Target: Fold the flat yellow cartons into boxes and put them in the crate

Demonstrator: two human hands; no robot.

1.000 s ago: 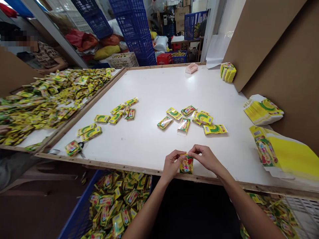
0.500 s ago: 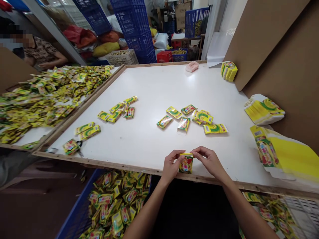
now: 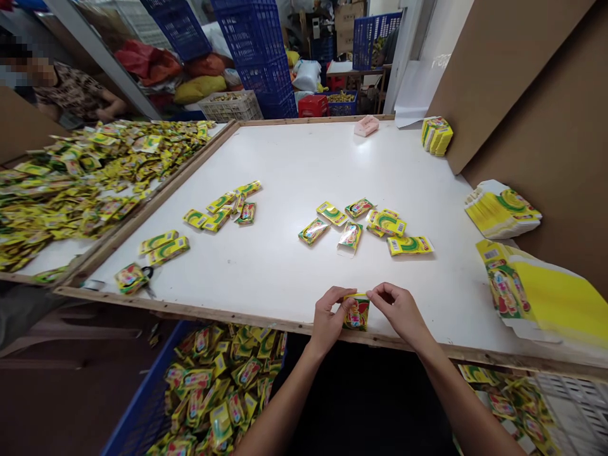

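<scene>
Between my hands, at the near edge of the white table (image 3: 275, 278), a small yellow and green printed carton (image 3: 357, 315) stands upright. My left hand (image 3: 329, 316) grips its left side, thumb on the front face and fingers at the top edge. My right hand (image 3: 398, 311) pinches at the carton's top right corner with thumb and index finger. Beyond my hands lie several similar cartons, among them one with an open white flap (image 3: 350, 237) and a yellow one (image 3: 410, 245) on its side.
Flat carton stacks (image 3: 503, 206) lean at the right by cardboard sheets (image 3: 546, 120). More cartons and black-handled scissors (image 3: 149, 273) lie at left. A blue crate (image 3: 137, 392) of cartons stands below the edge. A person (image 3: 71, 92) sits behind a heaped table at far left.
My right fingers have shifted slightly left along the carton's top edge. The left hand keeps its hold. The view has turned a little.
</scene>
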